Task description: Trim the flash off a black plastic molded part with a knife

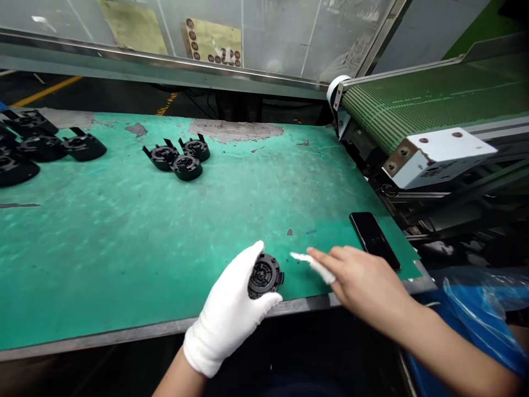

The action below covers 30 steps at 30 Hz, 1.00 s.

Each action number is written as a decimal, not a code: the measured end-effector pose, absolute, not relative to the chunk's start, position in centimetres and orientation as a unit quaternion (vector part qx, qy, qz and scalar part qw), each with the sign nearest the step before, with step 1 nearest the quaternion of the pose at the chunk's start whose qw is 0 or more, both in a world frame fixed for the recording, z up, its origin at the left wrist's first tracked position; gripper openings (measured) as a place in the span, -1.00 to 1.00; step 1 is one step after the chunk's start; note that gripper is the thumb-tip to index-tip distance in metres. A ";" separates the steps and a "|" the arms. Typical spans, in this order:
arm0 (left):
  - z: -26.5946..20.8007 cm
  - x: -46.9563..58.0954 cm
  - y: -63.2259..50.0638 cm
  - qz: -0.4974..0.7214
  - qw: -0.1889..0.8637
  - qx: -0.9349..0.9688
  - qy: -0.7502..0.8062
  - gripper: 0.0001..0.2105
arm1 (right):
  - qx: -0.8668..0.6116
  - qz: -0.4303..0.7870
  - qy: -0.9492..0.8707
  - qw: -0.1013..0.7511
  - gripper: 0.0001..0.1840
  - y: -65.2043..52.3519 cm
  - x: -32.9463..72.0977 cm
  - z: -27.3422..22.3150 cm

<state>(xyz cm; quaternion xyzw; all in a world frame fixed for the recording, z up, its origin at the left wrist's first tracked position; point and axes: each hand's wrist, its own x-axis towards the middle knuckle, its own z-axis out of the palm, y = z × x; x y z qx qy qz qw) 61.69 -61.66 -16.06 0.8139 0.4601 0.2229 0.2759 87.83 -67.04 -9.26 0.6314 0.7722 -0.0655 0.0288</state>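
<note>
A white glove covers my left hand [233, 309], whose fingers wrap around a round black plastic part [264, 274] near the table's front edge. The part's ringed, ribbed face points up, and a small tab juts from its right side. Just to the right, my bare right hand [363, 275] pinches a folded white cloth or tissue [320, 269]. A thin tip of that white piece sticks out toward the black part, with a gap between them.
On the green table [231, 209] stand a trio of black round parts [187, 166] and more black parts [82, 145] at far left. A phone [375, 240] lies beyond my right hand. A conveyor belt [413, 105] with a white end block [440, 157] flanks the right side.
</note>
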 end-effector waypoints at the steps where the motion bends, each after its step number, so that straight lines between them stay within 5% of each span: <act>1: -15.7 61.3 -61.3 0.200 0.287 0.819 0.454 -0.05 | 0.647 -0.052 0.760 0.028 -0.38 -66.6 88.4 -9.5; 4: -13.8 58.8 -59.4 0.117 0.306 0.851 0.411 -0.03 | 0.652 -0.091 0.753 -0.023 -0.44 -65.8 90.0 -10.1; 8: -11.4 54.8 -57.1 0.172 0.210 0.859 0.435 -0.31 | 0.617 -0.159 0.767 -0.076 -0.43 -65.5 90.1 -10.5; 13: -13.1 58.1 -60.3 0.260 0.244 0.765 0.537 0.11 | 0.594 -0.166 0.779 -0.113 -0.40 -64.0 89.1 -10.9; 15: -14.8 60.8 -62.0 0.283 0.234 0.751 0.548 0.08 | 0.588 -0.178 0.780 -0.120 -0.42 -63.5 88.8 -10.6; 22: -15.6 60.4 -62.5 0.232 0.281 0.788 0.497 -0.12 | 0.520 -0.298 0.796 -0.084 -0.59 -63.7 87.4 -8.4; 30: -15.5 60.0 -62.2 0.237 0.294 0.784 0.492 -0.19 | 0.506 -0.163 0.847 0.000 -0.44 -63.2 86.1 -8.7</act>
